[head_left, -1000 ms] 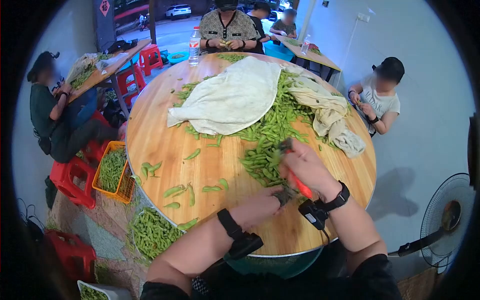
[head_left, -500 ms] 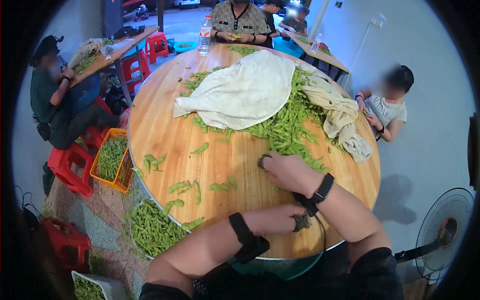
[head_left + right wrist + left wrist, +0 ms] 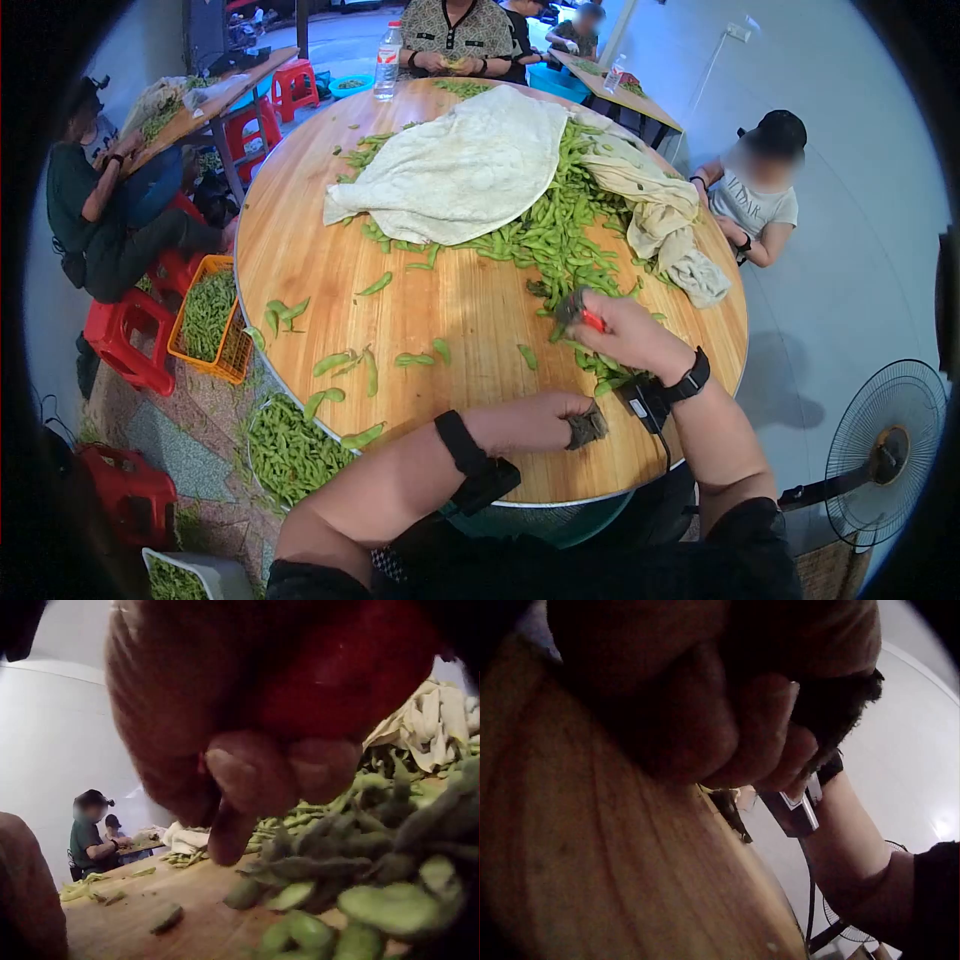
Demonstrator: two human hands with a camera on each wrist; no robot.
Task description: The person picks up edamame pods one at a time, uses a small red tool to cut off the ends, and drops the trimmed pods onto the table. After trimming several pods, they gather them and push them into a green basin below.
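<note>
My right hand grips a tool with a red handle, its working end hidden. Dark grey fabric shows at the fingertips of this hand, which is over the near edge of a heap of green edamame pods. My left hand is low over the near side of the round wooden table, its fingers curled inward. A similar dark grey fabric piece covers its thumb and finger area; I cannot tell if a pod is inside.
A white cloth and a beige cloth lie over the heap. Loose pods dot the table's left half. A water bottle stands at the back. Pod-filled baskets are at left; a fan is at right. Several people sit around.
My hands, close together a second ago, have moved apart. The right went to the heap's near edge; the left shifted slightly right. A loose pod now lies mid-table, and pods are under the right wrist.
</note>
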